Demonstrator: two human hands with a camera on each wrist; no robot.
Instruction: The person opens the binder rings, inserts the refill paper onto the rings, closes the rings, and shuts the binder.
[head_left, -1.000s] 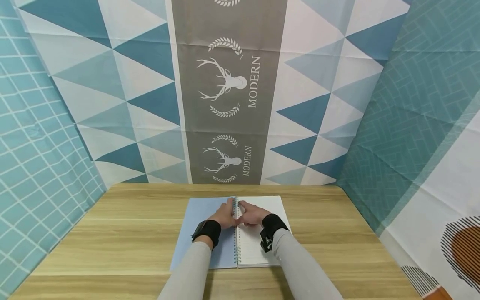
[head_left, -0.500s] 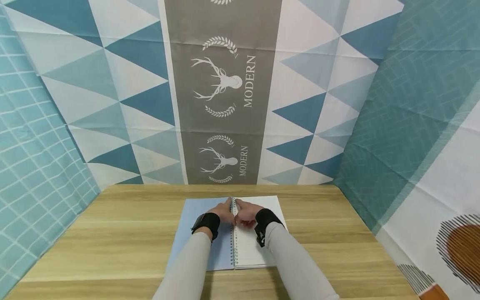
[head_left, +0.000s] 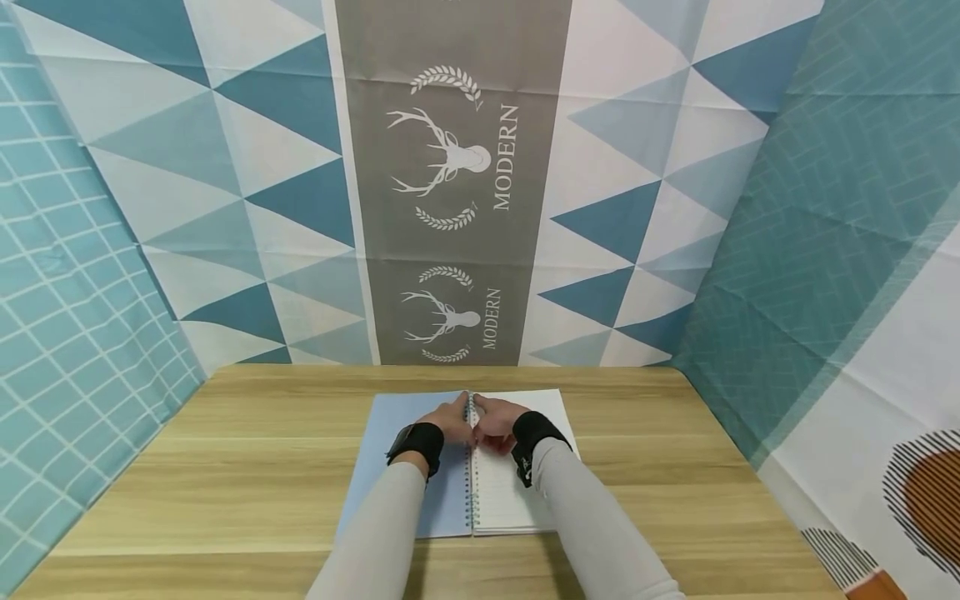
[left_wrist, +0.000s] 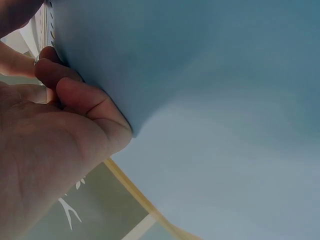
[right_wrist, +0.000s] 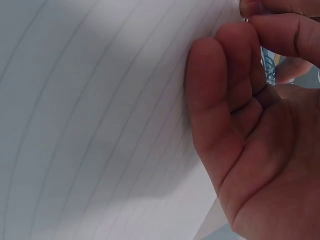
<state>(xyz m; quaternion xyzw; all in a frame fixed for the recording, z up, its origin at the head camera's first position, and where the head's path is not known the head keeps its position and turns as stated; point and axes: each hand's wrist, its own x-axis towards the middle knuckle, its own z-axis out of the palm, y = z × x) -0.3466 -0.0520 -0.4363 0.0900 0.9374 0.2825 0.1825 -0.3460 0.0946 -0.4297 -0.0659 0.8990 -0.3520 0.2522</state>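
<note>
A spiral notebook lies open on the wooden table (head_left: 675, 467), with its blue cover (head_left: 397, 442) to the left and a lined white page (head_left: 517, 500) to the right. Both hands meet at the upper part of the spiral binding (head_left: 471, 492). My left hand (head_left: 452, 421) lies on the cover, its curled fingers (left_wrist: 75, 95) pressed against the blue cover (left_wrist: 200, 100) beside the wire rings (left_wrist: 49, 15). My right hand (head_left: 495, 425) rests on the page (right_wrist: 100, 125), fingers (right_wrist: 220, 85) curled, with thumb and forefinger pinching at the rings (right_wrist: 269, 67).
Patterned cloth walls close in the table: a grid print on the left (head_left: 67, 317), triangles and a grey deer banner behind (head_left: 450, 250), teal on the right (head_left: 825, 250). Bare wood shows on both sides of the notebook. Black bands sit on both wrists.
Both hands have slid a little up the spiral and drawn closer together. The notebook has stayed where it was.
</note>
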